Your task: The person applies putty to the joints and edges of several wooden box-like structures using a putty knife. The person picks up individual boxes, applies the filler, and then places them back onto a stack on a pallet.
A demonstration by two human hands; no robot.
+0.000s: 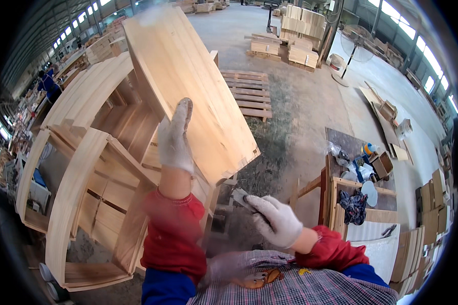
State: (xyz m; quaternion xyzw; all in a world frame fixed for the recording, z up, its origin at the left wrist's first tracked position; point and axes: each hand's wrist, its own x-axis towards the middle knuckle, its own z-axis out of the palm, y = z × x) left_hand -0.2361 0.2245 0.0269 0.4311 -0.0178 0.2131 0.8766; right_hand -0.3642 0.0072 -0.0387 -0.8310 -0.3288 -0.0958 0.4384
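Observation:
A pale wooden box like a drawer [198,86] stands tilted before me, its broad flat face turned up. My left hand [176,137], in a whitish glove, grips its left edge, with part of the fingers hidden. Small pale patches mark the jointed corner at the box's near end. Just below that corner, apart from the wood, my gloved right hand [276,221] is closed around a small putty knife [240,196]. The blade points up and left toward the box; most of the handle is covered by the glove.
Open wooden frames [81,203] with curved rails stand close on the left. To the right, a workbench [387,203] carries plastic bags, a small carton and a round pale lid. Beyond are a slatted pallet [247,94], stacked boards [303,30] and a standing fan [352,56].

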